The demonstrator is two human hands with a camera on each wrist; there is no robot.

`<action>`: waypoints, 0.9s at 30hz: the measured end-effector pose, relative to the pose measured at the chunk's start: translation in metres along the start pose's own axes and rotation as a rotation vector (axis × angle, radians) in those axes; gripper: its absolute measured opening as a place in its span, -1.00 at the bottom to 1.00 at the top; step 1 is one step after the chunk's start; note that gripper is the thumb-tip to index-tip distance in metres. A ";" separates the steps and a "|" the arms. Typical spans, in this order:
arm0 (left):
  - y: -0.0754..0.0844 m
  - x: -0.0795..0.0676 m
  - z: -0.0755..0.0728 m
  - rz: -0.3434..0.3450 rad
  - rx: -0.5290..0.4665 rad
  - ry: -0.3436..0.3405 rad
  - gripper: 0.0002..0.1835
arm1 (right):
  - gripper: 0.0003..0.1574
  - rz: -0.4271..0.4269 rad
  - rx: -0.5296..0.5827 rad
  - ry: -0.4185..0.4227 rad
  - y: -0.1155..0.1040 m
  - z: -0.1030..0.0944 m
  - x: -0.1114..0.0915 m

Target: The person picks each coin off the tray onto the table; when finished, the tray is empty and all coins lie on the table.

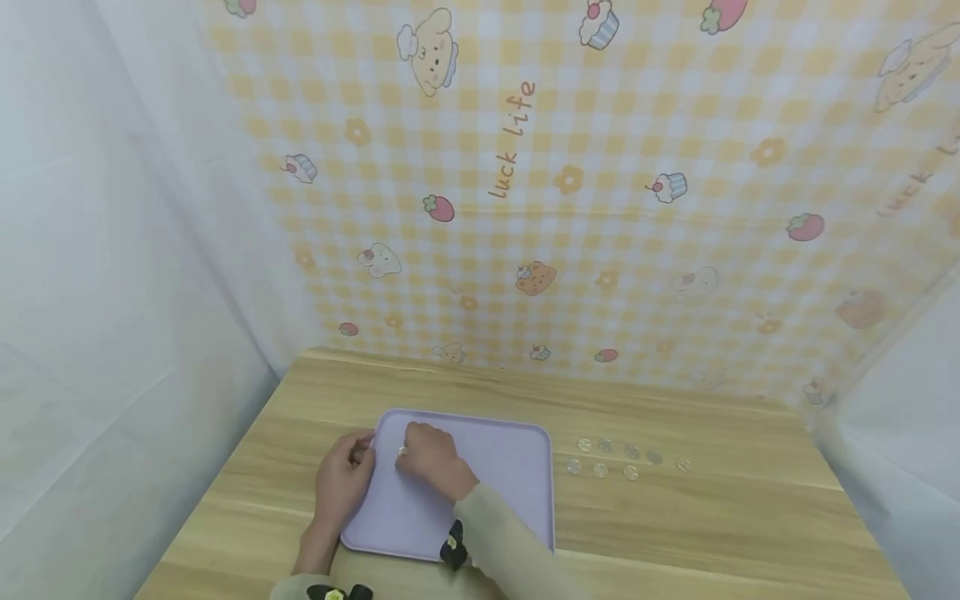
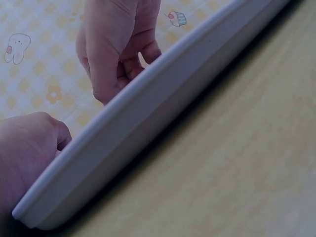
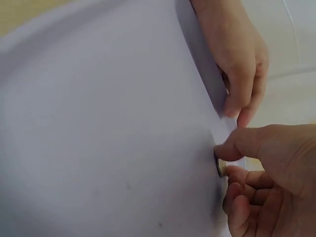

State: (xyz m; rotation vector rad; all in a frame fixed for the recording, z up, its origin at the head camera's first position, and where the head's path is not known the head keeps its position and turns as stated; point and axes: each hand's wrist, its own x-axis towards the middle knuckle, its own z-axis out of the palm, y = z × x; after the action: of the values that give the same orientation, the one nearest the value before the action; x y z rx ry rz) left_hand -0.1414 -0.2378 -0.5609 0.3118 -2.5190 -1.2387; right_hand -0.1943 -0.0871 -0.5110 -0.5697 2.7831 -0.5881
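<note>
My right hand (image 1: 431, 457) is over the left part of a lilac tray (image 1: 495, 467). Its thumb and fingertips pinch a small, shiny, coin-like disc (image 3: 221, 167), seen nearly edge-on close over the tray in the right wrist view. A bit of the same disc (image 1: 402, 451) shows past the fingers in the head view. My left hand (image 1: 345, 479) holds the tray's left rim, its thumb at the edge and its fingers bent along the outside. In the left wrist view the tray's side wall (image 2: 148, 116) hides part of both hands.
Right of the tray, several pale round discs (image 1: 600, 471) lie in two rough rows on the wooden table (image 1: 720, 525). A yellow checked cloth (image 1: 570, 233) hangs behind the table. White sheets (image 1: 135, 250) hang at both sides.
</note>
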 end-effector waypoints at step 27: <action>0.003 0.002 0.001 -0.015 0.011 -0.012 -0.68 | -0.87 -0.261 -0.326 0.232 0.006 0.013 -0.010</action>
State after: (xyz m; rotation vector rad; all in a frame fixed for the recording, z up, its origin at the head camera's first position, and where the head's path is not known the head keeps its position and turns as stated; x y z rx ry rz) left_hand -0.1439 -0.2359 -0.5590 0.3276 -2.5389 -1.2359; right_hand -0.1836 -0.0824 -0.5235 -1.0018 3.0725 -0.2594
